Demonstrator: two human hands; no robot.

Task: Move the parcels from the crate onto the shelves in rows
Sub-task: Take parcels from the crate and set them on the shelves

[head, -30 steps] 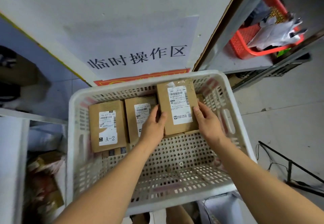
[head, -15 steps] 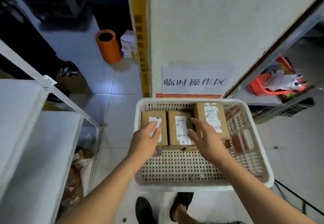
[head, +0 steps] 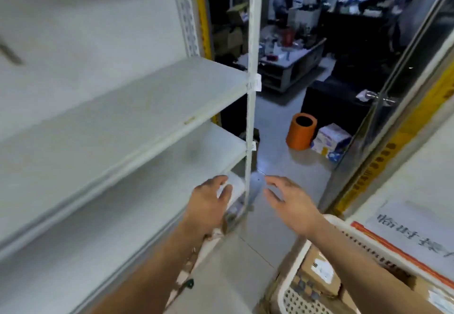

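**Hands lifted clear of the crate, parcels left behind**

Since half a second ago both hands have come up out of the white perforated plastic crate and the view has swung left toward the white metal shelving unit. Then the hands were on the parcels; now they hold nothing.

The left hand hovers in front of the lower shelf edge, beside the white upright post, its fingers spread and loosely bent, closed on nothing. The right hand floats over the grey tiled floor, fingers apart and gently curved, also holding nothing. The two hands are near each other with the post's foot between them.

The brown cardboard parcels with white labels lie in the crate at the lower right, below and behind the right forearm, well apart from either set of fingers. The crate sits against a white board carrying a printed paper sign and a red strip.

The shelf boards in view carry no parcels. Farther off stand an orange cylindrical bin, a white and blue carton just beside it, and a cluttered grey desk in the dim room beyond.
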